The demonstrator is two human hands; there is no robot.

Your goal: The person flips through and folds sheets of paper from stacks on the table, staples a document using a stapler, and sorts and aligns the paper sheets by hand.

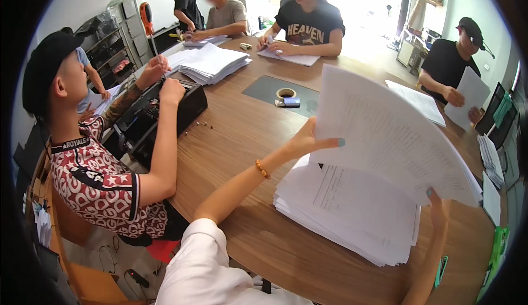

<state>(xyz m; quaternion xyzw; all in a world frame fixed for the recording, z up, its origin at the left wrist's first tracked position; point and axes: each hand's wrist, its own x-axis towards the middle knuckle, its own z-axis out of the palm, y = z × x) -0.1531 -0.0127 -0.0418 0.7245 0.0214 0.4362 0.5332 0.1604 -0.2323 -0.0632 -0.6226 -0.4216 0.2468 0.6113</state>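
Observation:
A few printed sheets of paper (379, 129) are raised above the table in both of my hands. My left hand (309, 140) pinches their left edge, its thumb lying on the front and its fingers behind. At the lower right corner my right hand (439, 209) grips the same sheets, thumb in front; its other fingers are mostly hidden. The sheets bow in the middle and lean to the right. Just below them lies a thick, uneven stack of paper (352, 211), its top page partly covered by the raised sheets.
A tape roll (286, 93) and a small blue box (290, 102) lie on a dark mat (258, 89). On the left, a person (99, 184) works over a black case (181, 118). Another paper stack (214, 63) is farther back. Several people sit around the table (220, 151).

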